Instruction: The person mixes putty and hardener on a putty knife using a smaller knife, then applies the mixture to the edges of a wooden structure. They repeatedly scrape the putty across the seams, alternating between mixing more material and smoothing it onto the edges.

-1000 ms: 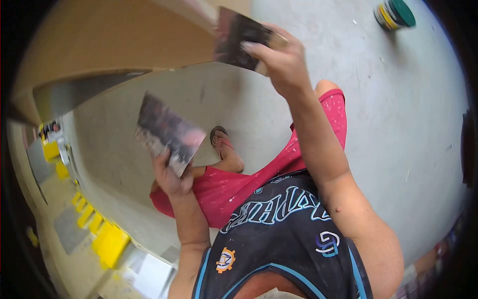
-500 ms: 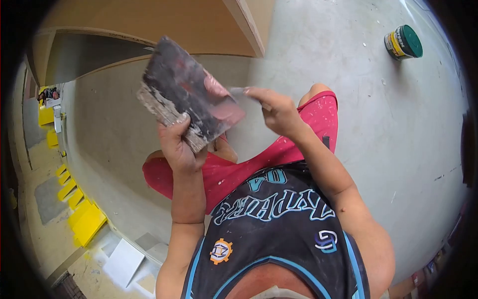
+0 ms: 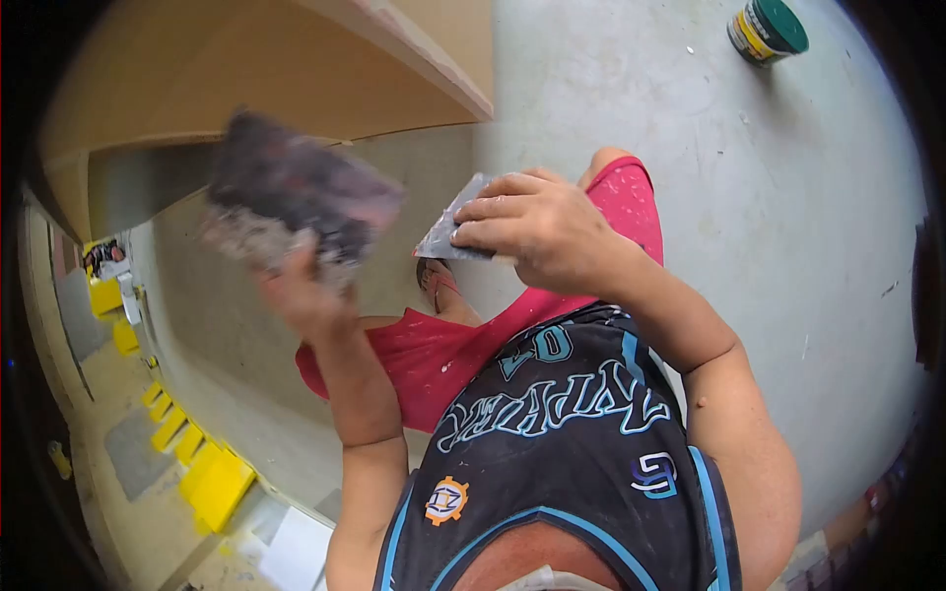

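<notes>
My left hand (image 3: 310, 300) grips a dark rectangular board (image 3: 296, 187) by its lower edge; pale, crusty residue covers the near side, and motion blurs both. To its right, my right hand (image 3: 537, 222) holds a flat grey metal scraper (image 3: 448, 222), fingers spread over its face. The blade points left toward the board, with a gap between them. Both hands are above my lap, over the pink shorts (image 3: 424, 360) with white specks.
A green-lidded bucket (image 3: 769, 32) stands on the grey floor (image 3: 788, 246) at the upper right. A brown panel structure (image 3: 246, 74) rises at the upper left. Yellow pieces (image 3: 215, 485) and a white panel (image 3: 296, 552) lie at the lower left.
The board has moved left and tilted flatter in my left hand. My right hand has turned, and the scraper's broad face now shows. The view has shifted slightly.
</notes>
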`<state>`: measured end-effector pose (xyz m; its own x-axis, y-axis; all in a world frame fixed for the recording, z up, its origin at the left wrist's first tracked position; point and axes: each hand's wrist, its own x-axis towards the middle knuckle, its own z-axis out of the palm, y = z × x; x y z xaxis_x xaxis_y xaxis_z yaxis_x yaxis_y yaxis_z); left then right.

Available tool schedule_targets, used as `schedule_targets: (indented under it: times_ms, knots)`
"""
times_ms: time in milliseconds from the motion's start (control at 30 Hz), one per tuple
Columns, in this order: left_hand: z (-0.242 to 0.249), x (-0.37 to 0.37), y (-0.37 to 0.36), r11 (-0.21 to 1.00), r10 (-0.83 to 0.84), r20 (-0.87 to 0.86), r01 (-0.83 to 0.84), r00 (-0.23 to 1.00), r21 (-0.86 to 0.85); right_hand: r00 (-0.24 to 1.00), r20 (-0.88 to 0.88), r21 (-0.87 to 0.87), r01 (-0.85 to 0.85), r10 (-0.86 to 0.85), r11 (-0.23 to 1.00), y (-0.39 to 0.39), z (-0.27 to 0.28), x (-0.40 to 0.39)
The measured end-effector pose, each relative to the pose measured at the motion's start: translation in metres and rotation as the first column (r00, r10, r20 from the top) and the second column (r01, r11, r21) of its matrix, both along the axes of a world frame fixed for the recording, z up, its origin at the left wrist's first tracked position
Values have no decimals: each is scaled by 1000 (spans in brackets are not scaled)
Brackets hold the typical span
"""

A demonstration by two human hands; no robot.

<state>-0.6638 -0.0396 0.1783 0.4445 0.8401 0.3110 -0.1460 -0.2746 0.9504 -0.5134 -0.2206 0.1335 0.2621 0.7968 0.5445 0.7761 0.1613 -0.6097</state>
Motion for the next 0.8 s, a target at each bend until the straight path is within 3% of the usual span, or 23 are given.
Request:
schedule_targets:
  times_ms: [67,100,167,233,300,333,367,400,433,500,633,667,700,733,767,800]
  knots:
    - [16,-15,31,991,114,54,-110,992,-73,850,-526,-40,1,-21,999,6,-43,-3]
    - [26,-16,45,966,163,107,-137,981,-219,846,-533,-44,10,-32,999,15,-57,-1]
    - [20,-28,75,955,195,55,-177,979,-237,530,-832,106,445,-166,889,40,-77,6]
    - [8,-41,93,944,225,0,-218,974,-246,483,-858,85,467,-174,880,57,-85,18]
    - [-7,-51,105,980,189,-162,-195,969,-24,448,-876,71,485,-178,872,72,-87,29]
    - [-15,-56,111,983,186,-217,-179,958,50,480,-836,-2,481,-265,876,78,-89,30]
    - [-21,-64,114,967,250,-257,-252,933,26,510,-788,-77,476,-346,876,84,-90,29]
    - [-27,-70,118,957,283,-281,-291,917,16,581,-730,22,547,-361,837,94,-93,30]
    - [-32,-75,121,944,315,-306,-329,899,6,574,-735,14,545,-361,838,101,-92,29]
    - [-42,-83,126,961,262,-331,-277,906,1,693,-565,156,623,-449,766,111,-88,27]
    - [-39,-57,115,963,245,-343,-269,907,-22,802,-429,200,534,-417,821,107,-80,18]
    - [-34,-44,108,938,263,-256,-308,930,-157,800,-427,200,537,-421,819,102,-83,18]
    - [-33,-36,104,898,291,-165,-329,942,-294,731,-570,102,516,-376,850,92,-87,21]
    - [-36,-36,107,897,290,-160,-327,943,-299,635,-696,9,475,-336,880,84,-89,24]
    - [-38,-37,110,936,247,-195,-285,949,-205,638,-692,7,474,-339,880,80,-90,28]
    - [-39,-37,110,953,226,-212,-261,951,-156,502,-800,-73,460,-327,885,79,-90,36]
